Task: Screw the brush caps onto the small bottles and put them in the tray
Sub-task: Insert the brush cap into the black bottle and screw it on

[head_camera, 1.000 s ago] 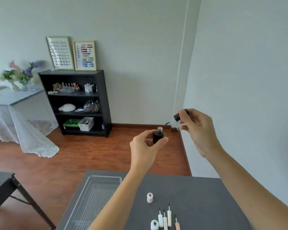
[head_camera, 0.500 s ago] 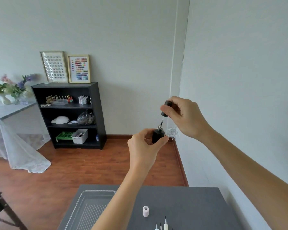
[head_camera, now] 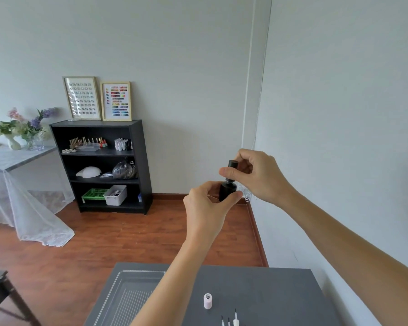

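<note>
Both hands raised in mid-air above the dark grey table [head_camera: 269, 292], well clear of it. Left hand [head_camera: 206, 208] grasps the small black bottle [head_camera: 227, 191] upright, thumb and fingers pinched round its body. Right hand [head_camera: 257, 176] pinches the black brush cap [head_camera: 231, 169] between thumb and fingertips; cap sits on the bottle neck, directly at 12 o'clock of the bottle, how far threaded cannot tell. On the table, a clear plastic tray [head_camera: 127, 295] at 7 o'clock from the hands, partly hidden by the left forearm. A pale pink bottle [head_camera: 207, 301] lies on its side, uncapped, just right of the tray. Loose brush caps [head_camera: 232, 321] at the bottom edge, at 5 o'clock from the pink bottle, cut off by the frame. Black shelf unit [head_camera: 104, 165] against the far wall at 10 o'clock.
</note>
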### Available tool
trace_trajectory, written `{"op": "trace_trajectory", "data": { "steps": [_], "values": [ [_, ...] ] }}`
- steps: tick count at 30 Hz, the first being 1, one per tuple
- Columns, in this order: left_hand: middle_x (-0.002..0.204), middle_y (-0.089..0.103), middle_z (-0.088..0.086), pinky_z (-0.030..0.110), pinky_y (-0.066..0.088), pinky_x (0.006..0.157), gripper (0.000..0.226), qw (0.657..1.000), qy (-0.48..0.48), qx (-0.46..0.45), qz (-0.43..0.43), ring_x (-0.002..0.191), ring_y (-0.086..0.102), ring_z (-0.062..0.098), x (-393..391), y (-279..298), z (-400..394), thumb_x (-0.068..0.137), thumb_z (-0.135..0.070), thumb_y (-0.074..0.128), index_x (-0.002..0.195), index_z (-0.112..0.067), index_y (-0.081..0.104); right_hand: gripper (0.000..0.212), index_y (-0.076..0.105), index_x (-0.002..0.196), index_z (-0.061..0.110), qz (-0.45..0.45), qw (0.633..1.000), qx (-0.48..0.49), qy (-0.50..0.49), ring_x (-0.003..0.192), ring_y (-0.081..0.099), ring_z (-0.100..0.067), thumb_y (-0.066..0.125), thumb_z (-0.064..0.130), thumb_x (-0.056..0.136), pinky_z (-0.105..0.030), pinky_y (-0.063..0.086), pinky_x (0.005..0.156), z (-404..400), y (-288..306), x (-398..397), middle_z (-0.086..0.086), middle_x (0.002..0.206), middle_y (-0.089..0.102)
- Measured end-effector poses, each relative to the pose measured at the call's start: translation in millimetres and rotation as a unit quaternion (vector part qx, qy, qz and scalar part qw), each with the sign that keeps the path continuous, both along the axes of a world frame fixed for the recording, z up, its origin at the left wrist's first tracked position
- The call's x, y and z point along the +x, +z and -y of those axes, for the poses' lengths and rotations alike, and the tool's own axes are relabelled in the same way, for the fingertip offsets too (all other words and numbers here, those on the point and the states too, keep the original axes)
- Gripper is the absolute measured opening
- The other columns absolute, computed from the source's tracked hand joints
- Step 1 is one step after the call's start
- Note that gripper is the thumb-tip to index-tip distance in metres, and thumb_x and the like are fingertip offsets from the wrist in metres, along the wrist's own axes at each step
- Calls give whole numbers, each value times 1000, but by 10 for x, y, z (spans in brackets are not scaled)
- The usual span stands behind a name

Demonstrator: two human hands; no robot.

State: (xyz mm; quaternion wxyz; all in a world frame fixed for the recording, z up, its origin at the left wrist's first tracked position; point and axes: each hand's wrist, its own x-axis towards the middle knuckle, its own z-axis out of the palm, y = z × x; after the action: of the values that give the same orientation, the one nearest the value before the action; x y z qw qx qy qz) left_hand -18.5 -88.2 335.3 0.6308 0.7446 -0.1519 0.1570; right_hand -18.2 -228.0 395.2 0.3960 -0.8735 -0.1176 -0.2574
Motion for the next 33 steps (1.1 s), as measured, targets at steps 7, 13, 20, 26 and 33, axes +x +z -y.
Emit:
{"op": "trace_trajectory", "data": {
  "steps": [7, 13, 20, 26, 33],
  "values": [
    [73, 74, -23, 10, 51, 57, 17, 1000, -4, -5, -19, 60, 69, 5, -17, -22, -7, 69, -38, 86, 81, -37, 74, 39, 56, 124, 23, -102, 989, 9, 104, 108, 63, -1, 59, 41, 90, -20, 50, 94, 111, 119, -41, 9, 118, 64],
    [71, 74, -19, 12, 50, 56, 18, 1000, -9, -1, -30, 59, 68, 7, -18, -28, 15, 68, -40, 85, 83, -34, 76, 14, 74, 100, 13, -85, 990, 23, 106, 82, 73, -12, 71, 10, 87, -22, 56, 80, 173, 168, -30, -3, 89, 76],
    [72, 73, -23, 7, 47, 56, 17, 1000, -18, 12, -16, 59, 67, 2, -54, -19, 67, 69, -39, 84, 81, -34, 74, 62, 41, 55, 15, 12, 995, -52, -83, 40, 37, -8, 78, 64, 59, -15, 33, 42, 47, 48, 34, 10, 41, 44],
    [73, 75, -20, 8, 47, 55, 19, 999, -26, 4, -29, 60, 68, 3, -47, -24, 40, 69, -39, 85, 84, -33, 76, 52, 62, 112, 24, -85, 995, 3, 53, 99, 64, 3, 64, 59, 74, -17, 52, 85, 153, 67, -60, 11, 110, 68],
    [72, 75, -17, 10, 46, 57, 23, 999, -33, 9, -27, 62, 69, 5, -68, -38, 92, 69, -40, 85, 87, -28, 77, 28, 72, 105, 9, -105, 977, 124, 140, 89, 74, -18, 72, -5, 81, -29, 57, 89, 233, 66, -152, -8, 96, 75]
  ]
}}
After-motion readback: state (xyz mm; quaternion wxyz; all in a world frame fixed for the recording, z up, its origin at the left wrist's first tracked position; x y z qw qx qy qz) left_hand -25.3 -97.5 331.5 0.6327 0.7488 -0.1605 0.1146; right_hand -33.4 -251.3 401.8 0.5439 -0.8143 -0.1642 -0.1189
